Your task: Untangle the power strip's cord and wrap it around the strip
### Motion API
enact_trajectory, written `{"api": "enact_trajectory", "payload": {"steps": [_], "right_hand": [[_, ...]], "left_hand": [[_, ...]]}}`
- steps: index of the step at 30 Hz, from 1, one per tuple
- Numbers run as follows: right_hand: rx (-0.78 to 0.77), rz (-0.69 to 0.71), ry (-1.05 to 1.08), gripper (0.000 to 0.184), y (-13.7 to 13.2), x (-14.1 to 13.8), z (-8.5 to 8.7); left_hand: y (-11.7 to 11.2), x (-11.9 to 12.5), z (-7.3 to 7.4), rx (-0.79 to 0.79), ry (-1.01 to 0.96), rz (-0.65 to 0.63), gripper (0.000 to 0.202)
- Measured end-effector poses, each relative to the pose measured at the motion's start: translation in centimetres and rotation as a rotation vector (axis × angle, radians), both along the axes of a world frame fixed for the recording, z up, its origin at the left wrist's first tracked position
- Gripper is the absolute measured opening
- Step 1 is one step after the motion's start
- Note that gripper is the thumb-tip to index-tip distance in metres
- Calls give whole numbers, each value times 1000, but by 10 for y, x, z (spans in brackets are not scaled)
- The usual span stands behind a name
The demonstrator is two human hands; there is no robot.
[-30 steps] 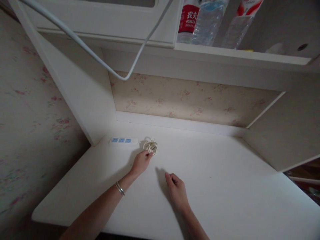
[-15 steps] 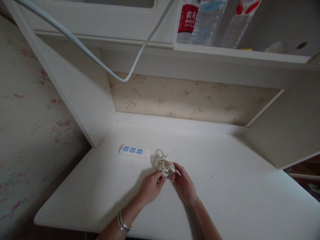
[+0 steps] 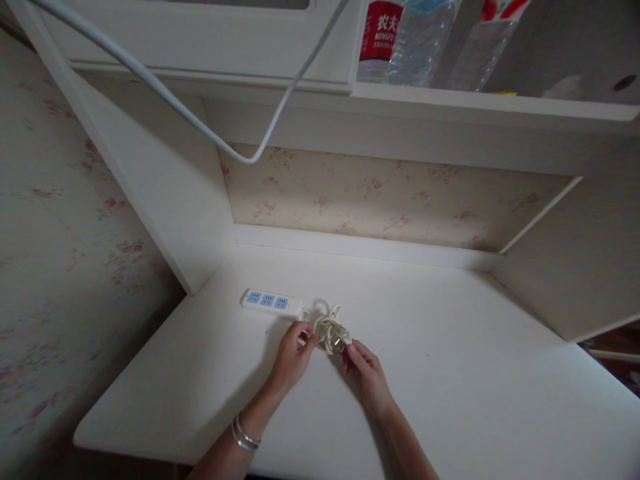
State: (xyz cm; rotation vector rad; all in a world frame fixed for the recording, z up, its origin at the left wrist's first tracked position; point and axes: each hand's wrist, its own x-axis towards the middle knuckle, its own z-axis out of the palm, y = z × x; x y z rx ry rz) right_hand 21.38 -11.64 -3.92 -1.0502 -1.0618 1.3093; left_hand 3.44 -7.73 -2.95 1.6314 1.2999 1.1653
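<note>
A white power strip (image 3: 271, 303) with blue sockets lies on the white desk (image 3: 450, 373). Its cream cord is bundled in a coil (image 3: 327, 328) just right of the strip. My left hand (image 3: 293, 355), with bracelets on the wrist, pinches the left side of the coil. From the right, my right hand (image 3: 367, 373) has its fingertips closed on the plug end of the cord (image 3: 345, 341).
A pale cable (image 3: 200, 123) hangs in a loop from above over the desk's back left. Water bottles (image 3: 415, 40) stand on the shelf (image 3: 490, 107) overhead. White side panels close the desk in at left and right, with flowered wallpaper behind.
The power strip and coil were dragged right and nearer to me. My right hand came up from the desk onto the cord, and my left hand shifted its grip on the coil.
</note>
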Motion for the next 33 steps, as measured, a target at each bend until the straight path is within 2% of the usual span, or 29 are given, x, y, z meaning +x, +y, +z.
{"api": "enact_trajectory", "payload": {"steps": [5, 10, 13, 17, 22, 28, 33], "right_hand": [[-16, -17, 73, 36, 0, 0, -2], [-45, -14, 90, 38, 0, 1, 2], [-48, -19, 17, 34, 1, 2, 16], [-34, -85, -133, 38, 4, 4, 47], [-80, -44, -353, 38, 2, 4, 76], [-35, -39, -565, 32, -14, -11, 78], [41, -76, -741, 29, -23, -25, 75]], "left_hand": [[25, 1, -2, 215, 105, -79, 28], [39, 8, -8, 221, 204, -174, 29], [35, 9, -8, 244, 271, -164, 26], [22, 10, -5, 331, 389, -142, 29], [9, 16, -7, 370, 499, -108, 30], [7, 12, -6, 306, 475, -138, 47], [7, 5, -7, 268, 393, -179, 46]]}}
